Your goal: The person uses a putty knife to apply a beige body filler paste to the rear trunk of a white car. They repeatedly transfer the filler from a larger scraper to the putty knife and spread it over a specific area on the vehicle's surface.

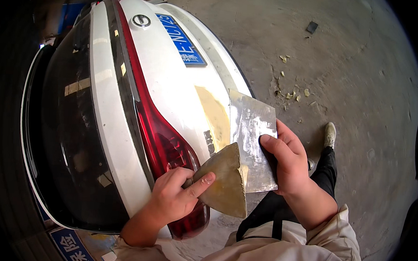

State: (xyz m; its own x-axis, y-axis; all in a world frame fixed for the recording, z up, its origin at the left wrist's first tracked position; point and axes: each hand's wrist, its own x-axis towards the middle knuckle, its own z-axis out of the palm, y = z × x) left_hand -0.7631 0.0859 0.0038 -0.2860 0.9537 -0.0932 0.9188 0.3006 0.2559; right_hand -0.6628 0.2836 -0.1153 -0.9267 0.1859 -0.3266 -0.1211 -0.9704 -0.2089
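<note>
Scraper [225, 184] and metal plate [251, 126] held up together beside a white car [155, 70]

Your left grip [172, 194] is closed around the narrow end of the scraper, with your index finger laid out along its face; that finger probably steadies the blade and lets you lean on it. Your right grip [292, 159] pinches the metal plate, thumb on the face towards you and the other fingers mostly hidden behind. Holding it at one side likely leaves most of that face free, and it is streaked with a pale smear. Both tools are up in front of your body, near the car's rear corner, presumably so they sit within easy reach of each other and of the yellow patch [215, 115] on the panel, just left of the plate in view.

The scraper fans out to the right, away from your left palm, its broad edge running nearly up and down the view with a slight slant. A pale yellow dab [244, 173] shows at that edge. The plate's long axis also runs mostly up and down, its top end tipped a little left. The scraper overlaps the plate's lower left part; whether they actually touch is hard to tell from this angle.
</note>
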